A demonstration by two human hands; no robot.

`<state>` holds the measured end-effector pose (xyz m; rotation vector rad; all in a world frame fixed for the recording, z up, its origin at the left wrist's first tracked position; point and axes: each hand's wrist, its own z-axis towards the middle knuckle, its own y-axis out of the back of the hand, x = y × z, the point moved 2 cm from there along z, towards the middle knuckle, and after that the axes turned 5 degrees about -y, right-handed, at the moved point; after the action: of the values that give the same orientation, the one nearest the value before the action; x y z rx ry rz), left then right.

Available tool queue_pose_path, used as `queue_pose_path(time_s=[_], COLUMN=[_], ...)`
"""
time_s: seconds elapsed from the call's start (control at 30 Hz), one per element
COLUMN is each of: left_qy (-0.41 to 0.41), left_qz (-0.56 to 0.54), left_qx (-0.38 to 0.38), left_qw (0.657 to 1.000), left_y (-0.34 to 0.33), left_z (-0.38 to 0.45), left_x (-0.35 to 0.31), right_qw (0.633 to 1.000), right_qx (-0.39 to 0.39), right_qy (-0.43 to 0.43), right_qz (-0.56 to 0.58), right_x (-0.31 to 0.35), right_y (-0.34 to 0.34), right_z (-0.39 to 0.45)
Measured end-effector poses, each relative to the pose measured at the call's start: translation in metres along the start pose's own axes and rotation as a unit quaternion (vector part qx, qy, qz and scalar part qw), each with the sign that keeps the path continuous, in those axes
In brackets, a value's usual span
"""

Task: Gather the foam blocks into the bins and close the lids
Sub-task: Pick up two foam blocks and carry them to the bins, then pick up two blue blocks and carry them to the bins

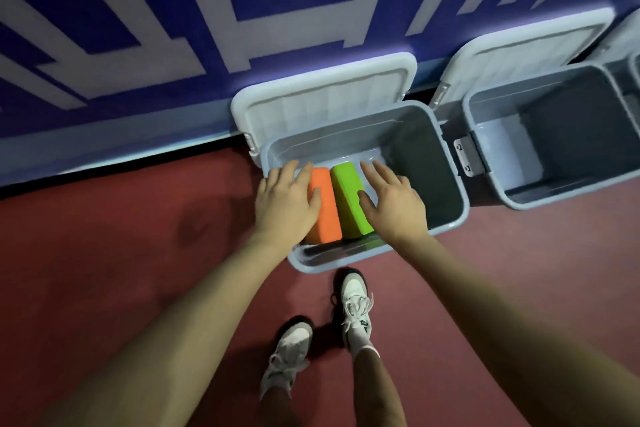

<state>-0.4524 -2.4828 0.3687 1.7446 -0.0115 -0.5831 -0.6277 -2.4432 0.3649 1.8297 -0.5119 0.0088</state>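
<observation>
A grey bin (446, 166) stands on the red floor against the wall, its white lid (322, 94) swung back open. Inside, at its left end, an orange foam block (325, 215) and a green foam block (349, 201) stand side by side. My left hand (284, 204) lies on the orange block with fingers straight, thumb across its top. My right hand (394, 201) lies flat against the green block's right side, fingers spread. The right half of the bin holds nothing that I can see.
A second grey bin (485, 163) with its lid (519, 48) open stands to the right; a third bin's edge (627, 73) shows at the far right. A blue and white wall (173, 28) runs behind. My two feet in white sneakers (353, 308) stand before the bin.
</observation>
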Motion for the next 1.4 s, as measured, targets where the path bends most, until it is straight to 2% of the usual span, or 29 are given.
queue_pose_path(time_s=[0.2, 0.3, 0.37, 0.57, 0.7, 0.8, 0.9, 1.0, 1.17, 1.4], left_qy=[-0.127, -0.191, -0.244, -0.389, -0.530, -0.596, -0.679, -0.729, -0.792, -0.843], left_qz=[0.019, 0.021, 0.019, 0.029, 0.042, 0.056, 0.071, 0.071, 0.044, 0.066], left_qx=[0.028, 0.026, 0.009, 0.075, 0.113, 0.172, 0.191, 0.214, 0.223, 0.265], left_qw=[0.991, 0.981, 0.970, 0.918, 0.840, 0.782, 0.705, 0.646, 0.566, 0.463], left_y=[0.090, 0.124, 0.140, 0.145, 0.124, 0.104, 0.073, 0.045, -0.002, -0.054], left_z=[-0.038, -0.059, -0.072, -0.125, -0.189, -0.257, -0.334, -0.420, -0.559, -0.704], left_x=[-0.049, -0.090, -0.124, -0.248, -0.339, -0.405, -0.460, -0.510, -0.570, -0.623], right_qw=[0.996, 0.988, 0.979, 0.937, 0.888, 0.840, 0.789, 0.736, 0.663, 0.586], right_qx=[-0.070, -0.115, -0.148, -0.217, -0.240, -0.263, -0.288, -0.309, -0.311, -0.307], right_qy=[-0.046, -0.096, -0.129, -0.262, -0.380, -0.461, -0.531, -0.590, -0.669, -0.737], right_qz=[0.030, 0.048, 0.060, 0.080, 0.098, 0.112, 0.116, 0.118, 0.127, 0.138], right_x=[0.007, -0.003, -0.016, -0.073, -0.115, -0.145, -0.171, -0.192, -0.218, -0.246], right_y=[0.079, 0.114, 0.133, 0.162, 0.159, 0.149, 0.130, 0.108, 0.071, 0.023], right_z=[-0.097, -0.154, -0.194, -0.317, -0.420, -0.506, -0.597, -0.689, -0.828, -0.960])
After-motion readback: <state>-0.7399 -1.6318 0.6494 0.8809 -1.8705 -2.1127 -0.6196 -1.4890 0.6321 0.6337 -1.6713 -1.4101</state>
